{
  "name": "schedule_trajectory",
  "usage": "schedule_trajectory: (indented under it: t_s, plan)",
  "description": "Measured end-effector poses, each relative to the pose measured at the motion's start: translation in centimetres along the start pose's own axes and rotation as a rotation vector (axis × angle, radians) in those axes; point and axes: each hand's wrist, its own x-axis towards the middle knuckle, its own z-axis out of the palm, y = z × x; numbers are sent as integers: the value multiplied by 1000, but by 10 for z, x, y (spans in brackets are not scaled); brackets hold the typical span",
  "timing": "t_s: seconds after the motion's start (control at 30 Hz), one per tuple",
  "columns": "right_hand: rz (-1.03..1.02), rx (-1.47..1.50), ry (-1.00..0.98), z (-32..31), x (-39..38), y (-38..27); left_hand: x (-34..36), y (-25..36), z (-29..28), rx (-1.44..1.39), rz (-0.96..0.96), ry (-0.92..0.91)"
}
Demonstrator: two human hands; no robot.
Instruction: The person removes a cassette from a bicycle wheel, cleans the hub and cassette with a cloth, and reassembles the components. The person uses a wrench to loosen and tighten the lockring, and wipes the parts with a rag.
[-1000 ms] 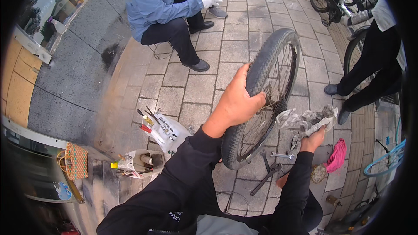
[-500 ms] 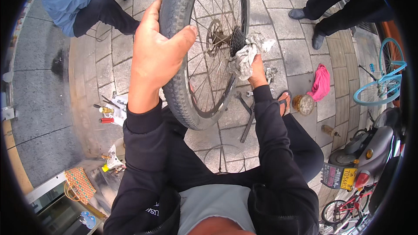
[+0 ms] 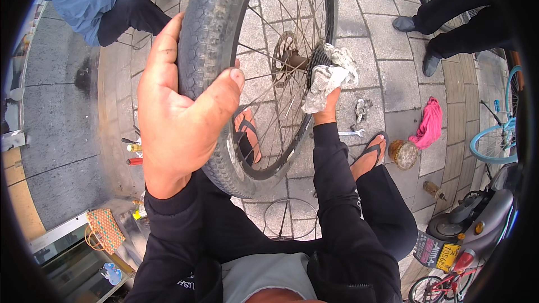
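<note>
A bicycle wheel (image 3: 210, 50) with a knobbly tyre stands upright in front of me. My left hand (image 3: 179, 118) is wrapped round the tyre's left side, with the thumb over the tread toward the rim. At the hub, a brake disc (image 3: 285, 59) shows on the left and a dark sprocket cassette (image 3: 320, 59) on the right. My right hand (image 3: 328, 109) holds a crumpled, greyish-white rag (image 3: 331, 78) against the cassette. The rag hides most of the right fingers and part of the sprockets.
On the paving lie a spanner (image 3: 352, 133), a crumpled grey scrap (image 3: 362, 109) and a pink cloth (image 3: 429, 123) beside a round tin (image 3: 403, 154). A scooter (image 3: 477, 216) and a blue bicycle (image 3: 497, 140) stand right. Two people are near: a blue sleeve (image 3: 84, 0), dark trousers (image 3: 471, 28).
The wheel has come closer and shifted slightly right. My left hand has moved nearer and lower with it. The rag remains at the cassette, and my right forearm now covers the dark tool on the ground.
</note>
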Motion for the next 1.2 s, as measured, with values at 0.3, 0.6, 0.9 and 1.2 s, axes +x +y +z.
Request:
schedule_trajectory:
  t_s: [0.3, 0.6, 0.9, 1.2]
  plan:
    - [-82, -389, -151, -15, -11, -18, -3, 0, 4, 4, 49, -41]
    - [-363, -795, -24, -46, 18, 14, -14, 3, 9, -89, 3, -62]
    - [-447, -791, 60, -15, 11, 25, 1, 8, -6, -29, -76, -85]
    - [-604, -1167, -105, -48, 18, 24, -3, 4, -3, -6, -62, -76]
